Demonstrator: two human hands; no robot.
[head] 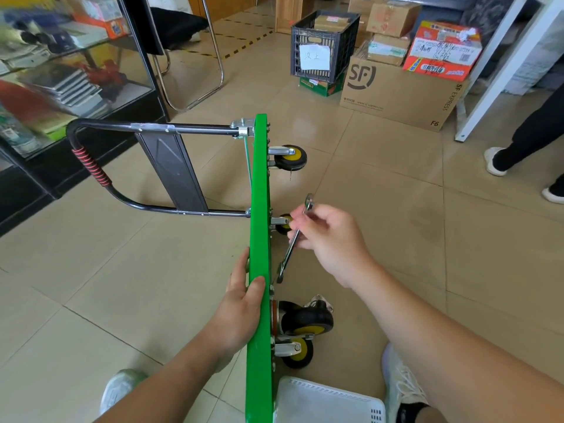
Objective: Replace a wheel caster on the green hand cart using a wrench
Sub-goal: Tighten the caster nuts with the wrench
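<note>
Right hand point(328, 236) grips wrench point(294, 239); crate point(323, 44) holds boxes.

Green cart point(259, 209) stands on edge (casters point(290, 157) sideways); wrench point(293, 239) raised.

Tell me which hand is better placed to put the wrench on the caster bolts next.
Right. The right hand already holds the wrench beside the cart's underside, its lower end near the bolts. The left hand grips the green deck's edge, holding the cart on its side.
</note>
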